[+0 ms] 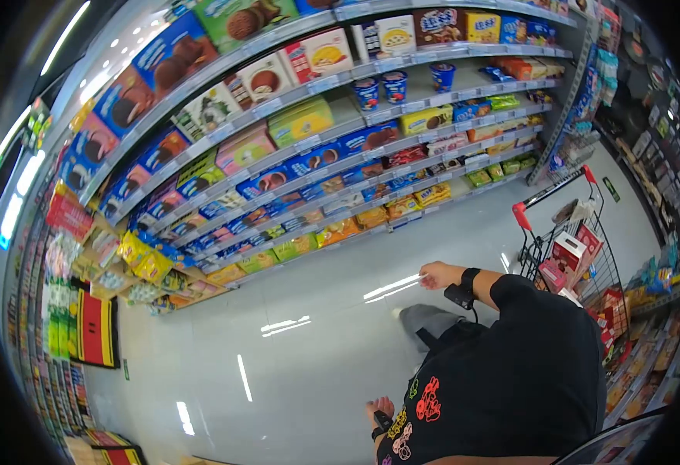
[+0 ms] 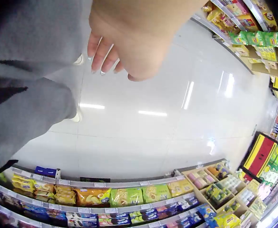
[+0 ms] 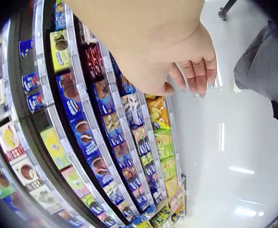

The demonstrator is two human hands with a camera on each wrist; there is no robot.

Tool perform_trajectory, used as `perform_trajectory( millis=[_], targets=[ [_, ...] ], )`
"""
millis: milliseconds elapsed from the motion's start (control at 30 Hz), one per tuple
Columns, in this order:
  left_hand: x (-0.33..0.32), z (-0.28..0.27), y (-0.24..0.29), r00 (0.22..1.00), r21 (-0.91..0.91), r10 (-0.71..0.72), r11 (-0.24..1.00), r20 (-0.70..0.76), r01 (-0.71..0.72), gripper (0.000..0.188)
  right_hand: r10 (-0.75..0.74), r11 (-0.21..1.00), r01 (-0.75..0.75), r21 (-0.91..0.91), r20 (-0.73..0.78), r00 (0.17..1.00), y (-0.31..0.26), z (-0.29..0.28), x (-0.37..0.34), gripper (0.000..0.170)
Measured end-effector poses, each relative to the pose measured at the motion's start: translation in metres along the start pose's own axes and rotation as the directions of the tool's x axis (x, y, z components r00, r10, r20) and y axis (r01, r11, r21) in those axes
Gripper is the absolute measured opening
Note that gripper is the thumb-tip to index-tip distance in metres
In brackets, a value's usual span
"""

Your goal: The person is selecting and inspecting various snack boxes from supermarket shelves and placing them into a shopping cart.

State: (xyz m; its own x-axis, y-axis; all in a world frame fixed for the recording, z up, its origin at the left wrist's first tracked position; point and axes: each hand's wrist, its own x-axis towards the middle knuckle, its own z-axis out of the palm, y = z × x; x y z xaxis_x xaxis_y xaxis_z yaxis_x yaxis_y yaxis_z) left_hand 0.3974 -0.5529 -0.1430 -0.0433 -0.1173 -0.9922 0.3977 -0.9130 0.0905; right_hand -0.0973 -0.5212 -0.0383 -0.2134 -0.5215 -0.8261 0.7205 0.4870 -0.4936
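My right hand (image 1: 437,275) hangs on the side toward the biscuit shelves (image 1: 301,167), its fingers loosely bent with nothing in them. In the right wrist view the right hand (image 3: 177,61) overlaps the lower shelves, where bagged snacks (image 3: 160,114) and blue biscuit packs (image 3: 86,137) stand in rows. Lower in the head view, my left hand (image 1: 380,407) hangs by the black shirt, also holding nothing. The left wrist view has the left hand (image 2: 129,47) over the pale floor, fingers relaxed, near the grey trousers (image 2: 29,104).
A shopping cart (image 1: 557,201) with red boxes (image 1: 572,252) inside stands behind me. Ahead, a display stand (image 1: 161,283) of snacks closes off the shelf end. Black, red and yellow panels (image 1: 96,325) stand beyond the glossy tiled floor (image 1: 278,364). More racks line the right side.
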Motion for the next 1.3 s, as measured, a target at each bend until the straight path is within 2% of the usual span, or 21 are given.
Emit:
perform_trajectory(
  millis=[67,100,200,267,300,333,400,500,600,667,700,733,800,833,867,967,1067,1100,1133,1200,1300],
  targets=[
    [0.031,-0.003,0.007,0.995,0.079,-0.018,0.997,0.100,0.010,0.047,-0.003,0.989,0.014,0.150,-0.069,0.998,-0.009,-0.029,0.021,0.020],
    [0.044,0.014,0.018,0.996,0.106,0.016,0.994,0.089,-0.025,0.048,-0.048,0.978,0.065,0.196,-0.093,0.995,-0.022,-0.027,0.007,0.015],
    [0.068,0.094,0.066,0.990,0.182,0.119,0.975,0.072,-0.131,0.050,-0.169,0.972,0.172,0.159,-0.035,0.985,-0.065,-0.035,-0.004,0.014],
    [0.066,0.146,0.088,0.978,0.220,0.196,0.953,0.070,-0.207,0.053,-0.211,0.969,0.212,0.126,-0.022,0.977,-0.107,-0.057,0.018,0.017],
    [0.051,0.188,0.077,0.959,0.396,0.258,0.873,0.119,-0.284,0.047,-0.230,0.968,0.230,0.104,-0.014,0.973,-0.131,-0.071,0.028,0.019],
    [0.006,0.244,0.059,0.934,0.551,0.317,0.755,0.167,-0.355,0.044,-0.323,0.944,0.324,0.068,-0.025,0.946,-0.160,-0.084,0.026,0.021],
    [-0.011,0.335,0.049,0.889,0.610,0.295,0.648,0.350,-0.456,0.046,-0.499,0.867,0.498,-0.021,-0.038,0.866,-0.223,-0.110,0.006,0.025],
    [-0.014,0.467,0.028,0.808,0.585,0.317,0.565,0.497,-0.582,0.045,-0.713,0.701,0.698,-0.146,-0.167,0.681,-0.303,-0.158,-0.001,0.029],
    [-0.016,0.573,0.005,0.710,0.546,0.363,0.462,0.603,-0.700,0.040,-0.804,0.588,0.748,-0.308,-0.320,0.501,-0.347,-0.200,-0.006,0.033],
    [-0.056,0.623,-0.014,0.525,0.405,0.400,0.348,0.751,-0.845,0.033,-0.917,0.399,0.567,-0.721,-0.331,0.224,-0.362,-0.219,-0.016,0.045],
    [-0.036,0.654,-0.006,0.350,0.325,0.450,0.136,0.821,-0.936,0.033,-0.959,0.280,0.400,-0.872,-0.270,0.085,-0.374,-0.227,-0.025,0.051],
    [-0.015,0.687,-0.001,0.157,0.219,0.459,-0.086,0.875,-0.972,0.034,-0.971,0.234,0.218,-0.948,-0.238,0.009,-0.388,-0.224,-0.041,0.057],
    [-0.128,0.728,-0.022,-0.117,0.121,0.465,-0.452,0.877,-0.884,0.043,-0.982,0.158,-0.167,-0.973,-0.137,-0.133,-0.416,-0.208,-0.068,0.069],
    [-0.157,0.753,-0.022,-0.271,-0.023,0.389,-0.536,0.880,-0.844,0.047,-0.980,0.179,-0.214,-0.960,-0.154,-0.127,-0.434,-0.210,-0.067,0.074],
    [-0.176,0.775,-0.019,-0.417,-0.167,0.297,-0.606,0.859,-0.777,0.052,-0.971,0.198,-0.238,-0.951,-0.158,-0.178,-0.450,-0.209,-0.067,0.073],
    [-0.230,0.831,-0.011,-0.542,-0.309,0.135,-0.698,0.829,-0.646,0.055,-0.927,0.291,-0.264,-0.920,-0.203,-0.316,-0.498,-0.199,-0.058,0.075],
    [-0.249,0.863,-0.003,-0.559,-0.356,0.063,-0.711,0.827,-0.607,0.055,-0.890,0.423,-0.283,-0.861,-0.335,-0.310,-0.533,-0.187,-0.043,0.074],
    [-0.247,0.872,-0.001,-0.567,-0.381,0.044,-0.698,0.822,-0.606,0.059,-0.888,0.453,-0.281,-0.846,-0.403,-0.220,-0.544,-0.186,-0.039,0.074],
    [-0.246,0.879,0.000,-0.580,-0.387,0.033,-0.714,0.814,-0.584,0.060,-0.883,0.464,-0.288,-0.838,-0.413,-0.221,-0.552,-0.187,-0.030,0.072],
    [-0.242,0.889,0.003,-0.591,-0.391,0.003,-0.747,0.807,-0.538,0.060,-0.900,0.435,-0.388,-0.812,-0.409,-0.154,-0.564,-0.186,-0.027,0.069],
    [-0.229,0.907,0.010,-0.539,-0.318,0.053,-0.756,0.841,-0.572,0.058,-0.891,0.455,-0.344,-0.821,-0.415,-0.185,-0.579,-0.186,-0.025,0.070]
  ],
)
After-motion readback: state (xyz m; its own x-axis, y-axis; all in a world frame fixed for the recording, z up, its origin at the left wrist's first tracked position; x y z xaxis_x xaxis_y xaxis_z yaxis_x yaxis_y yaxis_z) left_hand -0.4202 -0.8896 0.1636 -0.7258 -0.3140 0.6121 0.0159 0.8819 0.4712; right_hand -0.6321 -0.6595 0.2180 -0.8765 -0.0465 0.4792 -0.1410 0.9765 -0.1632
